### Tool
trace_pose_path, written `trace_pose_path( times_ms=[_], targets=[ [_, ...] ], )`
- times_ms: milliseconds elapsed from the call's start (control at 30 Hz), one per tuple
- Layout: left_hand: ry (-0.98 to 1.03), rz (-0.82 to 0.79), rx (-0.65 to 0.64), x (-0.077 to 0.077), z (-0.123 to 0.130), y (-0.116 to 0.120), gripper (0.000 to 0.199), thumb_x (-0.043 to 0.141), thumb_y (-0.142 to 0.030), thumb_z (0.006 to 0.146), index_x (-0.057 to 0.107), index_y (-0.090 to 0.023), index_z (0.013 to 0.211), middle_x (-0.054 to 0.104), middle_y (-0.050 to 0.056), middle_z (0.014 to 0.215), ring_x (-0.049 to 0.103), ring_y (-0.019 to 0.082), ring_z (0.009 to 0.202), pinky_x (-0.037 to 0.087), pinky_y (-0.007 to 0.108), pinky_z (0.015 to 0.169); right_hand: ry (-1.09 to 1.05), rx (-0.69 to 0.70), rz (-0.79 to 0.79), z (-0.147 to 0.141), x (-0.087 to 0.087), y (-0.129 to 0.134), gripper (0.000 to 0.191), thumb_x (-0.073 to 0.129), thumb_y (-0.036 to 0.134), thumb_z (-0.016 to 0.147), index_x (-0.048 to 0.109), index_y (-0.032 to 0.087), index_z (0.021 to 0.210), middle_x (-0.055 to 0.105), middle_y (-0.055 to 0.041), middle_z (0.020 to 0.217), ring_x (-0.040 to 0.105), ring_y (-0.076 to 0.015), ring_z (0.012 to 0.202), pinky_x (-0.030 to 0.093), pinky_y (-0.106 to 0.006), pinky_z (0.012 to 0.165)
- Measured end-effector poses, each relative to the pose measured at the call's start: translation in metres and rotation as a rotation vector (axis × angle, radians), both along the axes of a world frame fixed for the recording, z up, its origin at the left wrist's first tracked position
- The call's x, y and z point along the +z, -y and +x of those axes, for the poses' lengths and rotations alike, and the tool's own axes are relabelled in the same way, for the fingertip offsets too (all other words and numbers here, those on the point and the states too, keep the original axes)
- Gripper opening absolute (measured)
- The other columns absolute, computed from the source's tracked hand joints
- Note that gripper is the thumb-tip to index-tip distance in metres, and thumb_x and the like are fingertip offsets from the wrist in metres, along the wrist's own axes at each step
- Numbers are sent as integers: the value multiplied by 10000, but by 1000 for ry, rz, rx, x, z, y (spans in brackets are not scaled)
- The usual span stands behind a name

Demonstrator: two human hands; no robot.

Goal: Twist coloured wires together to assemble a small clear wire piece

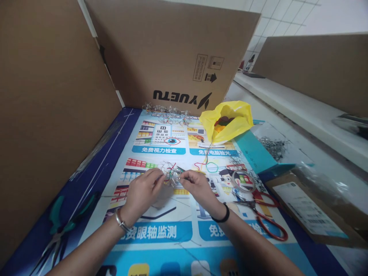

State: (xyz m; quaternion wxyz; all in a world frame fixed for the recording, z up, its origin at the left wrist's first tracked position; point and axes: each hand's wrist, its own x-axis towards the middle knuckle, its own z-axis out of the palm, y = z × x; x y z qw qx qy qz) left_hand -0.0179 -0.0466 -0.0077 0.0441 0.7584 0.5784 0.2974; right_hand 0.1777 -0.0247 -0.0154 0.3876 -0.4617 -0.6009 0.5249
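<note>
Silver wire bundle (171, 176): head view; crumpled, red and green strands in it, left of yellow bag (237, 132) and nearer the wearer.
Left hand (145, 191): thumb and fingers pinch bundle's left edge; should anchor, steady.
Right hand (199, 188): fingertips pinch bundle's right side; small turns likely beat hard pulls, thin wire probably kinks.
Coloured thread (207, 163): loose, wearer's side of yellow bag; best clear of fingers, could snag.
Red-handled scissors (254, 207): nearer wearer than yellow bag, rightward; mind right forearm.
</note>
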Motion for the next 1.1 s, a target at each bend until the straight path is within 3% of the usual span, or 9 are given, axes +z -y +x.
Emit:
trace_pose_path(
  times_ms=[133,300,500,700,800,1000,1100],
  targets=[
    [109,34,-15,3,0,-4,147,520,-261,845,657,-207,849,585,72,1036,589,187,904,480,293,741,-14,2,-7,1,-1,-1,105,581,282,731,589,177,739,539,13,650,466,-110,580,361,-230,536],
    [376,-150,-79,6,1,-7,112,534,-225,816,610,-182,746,610,15,751,577,151,723,464,270,666,-10,8,-17,3,0,-3,119,569,278,735,607,174,778,570,2,686,491,-118,614,376,-238,561],
    [502,-302,1,9,-3,-5,171,536,-314,814,594,-177,730,615,12,744,568,148,703,435,258,640,42,-38,-26,9,7,-4,117,565,253,734,622,180,806,591,9,701,497,-116,615,372,-235,568],
    [528,-324,24,5,-6,-6,189,547,-346,802,599,-179,731,604,9,725,544,141,667,418,250,608,18,-78,-16,13,13,-4,106,569,251,735,626,182,791,605,5,706,524,-121,623,398,-243,581],
    [531,-317,13,3,-6,-6,193,542,-350,803,598,-180,731,598,9,721,537,140,663,417,252,607,39,-102,47,14,19,-4,121,554,250,748,635,182,806,622,-8,746,553,-135,667,423,-255,619],
    [531,-324,23,2,-6,-7,192,536,-347,800,594,-182,722,589,6,712,532,141,658,420,255,609,255,-103,335,13,39,2,144,525,178,760,656,187,820,631,-32,809,568,-149,744,428,-264,670],
    [550,-325,28,3,-6,-6,189,537,-343,796,595,-179,723,588,9,708,527,140,646,421,255,598,399,-90,348,13,37,2,124,541,171,756,655,188,801,615,-22,744,549,-141,686,406,-257,634]
  ],
)
